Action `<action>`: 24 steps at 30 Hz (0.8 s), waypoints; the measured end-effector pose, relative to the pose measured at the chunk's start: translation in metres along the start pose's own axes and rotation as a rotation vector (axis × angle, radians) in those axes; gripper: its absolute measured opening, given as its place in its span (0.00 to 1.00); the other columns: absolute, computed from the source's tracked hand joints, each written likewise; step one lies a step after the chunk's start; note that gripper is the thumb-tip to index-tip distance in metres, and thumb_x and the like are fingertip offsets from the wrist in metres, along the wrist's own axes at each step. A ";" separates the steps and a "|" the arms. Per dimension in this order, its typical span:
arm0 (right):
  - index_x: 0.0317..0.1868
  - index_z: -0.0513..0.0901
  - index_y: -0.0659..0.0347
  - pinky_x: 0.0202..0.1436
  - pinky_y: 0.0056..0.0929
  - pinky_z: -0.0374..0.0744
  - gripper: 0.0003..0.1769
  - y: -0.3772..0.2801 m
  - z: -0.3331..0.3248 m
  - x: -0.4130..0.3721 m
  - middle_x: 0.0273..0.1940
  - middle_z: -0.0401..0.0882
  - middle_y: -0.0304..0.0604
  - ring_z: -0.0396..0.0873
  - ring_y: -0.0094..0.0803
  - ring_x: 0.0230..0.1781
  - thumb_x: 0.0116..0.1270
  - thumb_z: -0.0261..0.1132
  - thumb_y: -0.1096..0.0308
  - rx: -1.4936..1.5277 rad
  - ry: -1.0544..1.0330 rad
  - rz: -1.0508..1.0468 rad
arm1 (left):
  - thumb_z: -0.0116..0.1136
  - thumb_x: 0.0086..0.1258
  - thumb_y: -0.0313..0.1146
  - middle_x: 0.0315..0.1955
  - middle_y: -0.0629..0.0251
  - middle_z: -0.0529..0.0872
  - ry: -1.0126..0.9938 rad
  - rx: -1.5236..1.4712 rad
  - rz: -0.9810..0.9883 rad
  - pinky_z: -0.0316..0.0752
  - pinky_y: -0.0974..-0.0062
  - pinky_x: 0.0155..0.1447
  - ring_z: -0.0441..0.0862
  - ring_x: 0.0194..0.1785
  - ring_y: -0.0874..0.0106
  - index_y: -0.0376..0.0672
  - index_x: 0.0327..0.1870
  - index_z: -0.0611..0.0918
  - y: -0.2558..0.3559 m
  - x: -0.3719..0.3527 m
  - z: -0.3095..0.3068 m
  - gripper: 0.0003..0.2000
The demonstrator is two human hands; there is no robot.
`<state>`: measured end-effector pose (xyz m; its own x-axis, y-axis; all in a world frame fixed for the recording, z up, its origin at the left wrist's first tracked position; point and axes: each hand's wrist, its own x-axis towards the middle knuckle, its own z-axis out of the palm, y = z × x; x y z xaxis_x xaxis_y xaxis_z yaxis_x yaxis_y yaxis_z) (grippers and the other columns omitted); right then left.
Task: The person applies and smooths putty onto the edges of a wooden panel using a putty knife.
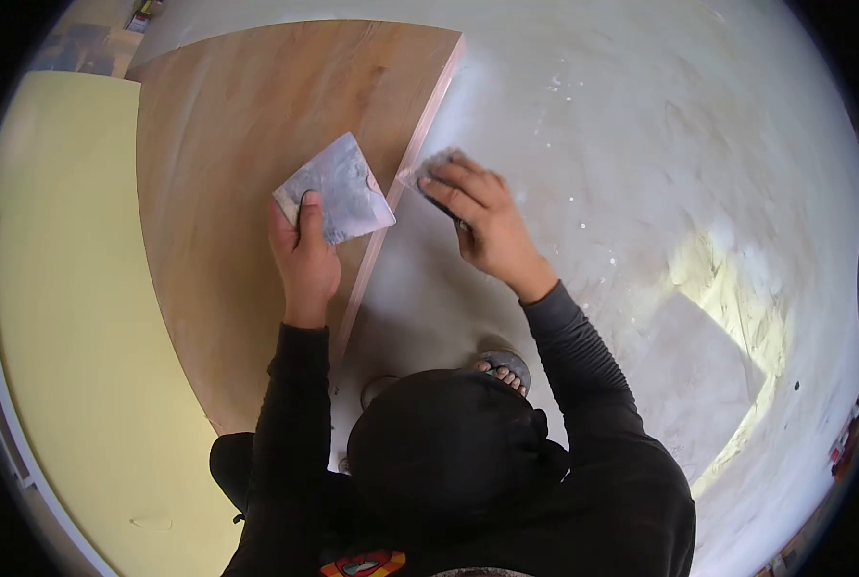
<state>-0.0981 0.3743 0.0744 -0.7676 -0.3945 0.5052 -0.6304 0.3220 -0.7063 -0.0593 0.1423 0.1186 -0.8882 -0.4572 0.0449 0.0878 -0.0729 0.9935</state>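
My left hand (306, 264) grips a flat, square plate (348, 197) at its lower left corner, thumb on top. Grey smears cover the plate, with some pinkish paste (374, 216) along its right side. In my right hand (492, 223) is a putty knife (429, 178), partly hidden by the curled fingers and a little blurred. Its blade reaches the pale pinkish edge (412, 154) of a large brown wooden panel (227, 173). The plate overlaps this panel and edge in the view.
A pale yellow wall (74, 288) stands left of the panel. The grey floor (631, 115) on the right carries white specks and a sunlit patch (728, 288). My foot in a sandal (506, 365) shows beyond my black cap (449, 442).
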 end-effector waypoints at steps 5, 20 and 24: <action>0.56 0.83 0.51 0.64 0.45 0.69 0.34 -0.014 -0.005 0.023 0.60 0.77 0.40 0.70 0.47 0.67 0.44 0.62 0.84 -0.156 -0.018 -0.118 | 0.51 0.79 0.34 0.52 0.60 0.80 -0.174 0.576 0.145 0.72 0.74 0.57 0.77 0.53 0.72 0.37 0.61 0.72 0.013 -0.005 0.000 0.15; 0.59 0.80 0.55 0.69 0.50 0.64 0.34 0.104 0.086 0.016 0.61 0.77 0.46 0.67 0.53 0.69 0.47 0.59 0.84 -0.127 0.449 0.330 | 0.52 0.78 0.37 0.59 0.62 0.81 0.170 -0.434 -0.401 0.79 0.66 0.60 0.81 0.59 0.65 0.42 0.62 0.76 -0.032 -0.030 -0.163 0.16; 0.57 0.80 0.57 0.69 0.49 0.64 0.32 0.111 0.114 0.033 0.60 0.77 0.48 0.68 0.53 0.68 0.47 0.59 0.82 -0.051 0.566 0.355 | 0.49 0.79 0.37 0.51 0.61 0.85 0.048 -0.721 -0.506 0.84 0.69 0.45 0.86 0.48 0.66 0.43 0.60 0.77 -0.070 -0.058 -0.223 0.15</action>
<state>-0.1801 0.2990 -0.0443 -0.8630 0.2513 0.4383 -0.3221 0.3947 -0.8605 0.0868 -0.0231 0.0229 -0.8790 -0.2543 -0.4034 -0.0335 -0.8109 0.5842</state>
